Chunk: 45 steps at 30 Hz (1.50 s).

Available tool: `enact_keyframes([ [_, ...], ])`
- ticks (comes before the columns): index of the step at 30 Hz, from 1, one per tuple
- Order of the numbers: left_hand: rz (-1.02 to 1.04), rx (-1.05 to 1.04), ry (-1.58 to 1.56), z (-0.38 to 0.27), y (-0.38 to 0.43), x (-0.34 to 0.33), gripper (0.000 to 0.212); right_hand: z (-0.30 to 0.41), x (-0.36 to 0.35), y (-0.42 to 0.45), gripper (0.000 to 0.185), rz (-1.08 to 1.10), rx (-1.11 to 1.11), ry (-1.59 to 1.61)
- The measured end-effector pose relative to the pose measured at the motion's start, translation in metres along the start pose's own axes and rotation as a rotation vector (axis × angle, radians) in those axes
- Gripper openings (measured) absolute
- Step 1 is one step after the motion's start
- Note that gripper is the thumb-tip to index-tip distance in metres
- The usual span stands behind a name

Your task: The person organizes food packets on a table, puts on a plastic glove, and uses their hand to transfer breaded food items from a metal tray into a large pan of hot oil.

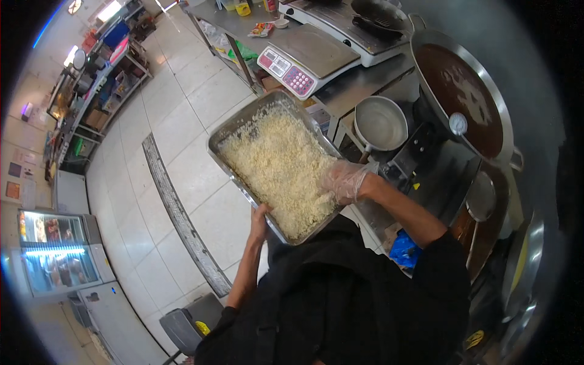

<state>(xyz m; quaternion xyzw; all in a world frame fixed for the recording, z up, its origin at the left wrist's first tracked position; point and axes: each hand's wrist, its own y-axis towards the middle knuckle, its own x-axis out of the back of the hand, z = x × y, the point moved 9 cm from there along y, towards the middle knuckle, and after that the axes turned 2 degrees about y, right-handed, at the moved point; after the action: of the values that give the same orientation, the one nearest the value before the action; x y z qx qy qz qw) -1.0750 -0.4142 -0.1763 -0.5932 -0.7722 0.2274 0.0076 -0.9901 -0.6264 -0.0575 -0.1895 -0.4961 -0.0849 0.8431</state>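
A rectangular steel tray [246,194] is held up in front of my body, tilted in the view. Pale yellow crumbs [273,155] cover most of its bottom. My left hand [260,219] grips the tray's near left rim, with the thumb over the edge. On the right side my right hand [344,181] wears a clear plastic glove, and its fingers are sunk in the crumbs. Those fingertips are hidden, so I cannot tell whether they close on anything.
Right of the tray, a saucepan [381,123] sits by the stove, near a large wok of brown liquid [456,91]. A digital scale [310,59] stands on the steel counter beyond. A metal drain grate [182,219] crosses the tiled floor; a grey bin [182,326] is lower left.
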Motion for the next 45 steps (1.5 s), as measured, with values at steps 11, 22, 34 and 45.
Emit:
enact_keyframes([
  [11, 0.123, 0.226, -0.24, -0.055, 0.185, -0.072, 0.048, -0.121, 0.161, 0.016, 0.029, -0.347, -0.185, 0.03],
  [22, 0.365, 0.163, 0.111, -0.103, 0.442, -0.107, 0.014, -0.325, 0.246, 0.055, 0.029, -0.709, -0.331, 0.632],
  [34, 0.454, 0.202, 0.021, -0.024, 0.578, -0.167, 0.055, -0.488, 0.143, 0.179, 0.059, -0.057, -0.622, 0.37],
  [45, 0.258, 0.136, 0.118, 0.012, 0.626, -0.166, 0.017, -0.545, 0.133, 0.163, 0.03, -0.234, -0.573, 0.271],
])
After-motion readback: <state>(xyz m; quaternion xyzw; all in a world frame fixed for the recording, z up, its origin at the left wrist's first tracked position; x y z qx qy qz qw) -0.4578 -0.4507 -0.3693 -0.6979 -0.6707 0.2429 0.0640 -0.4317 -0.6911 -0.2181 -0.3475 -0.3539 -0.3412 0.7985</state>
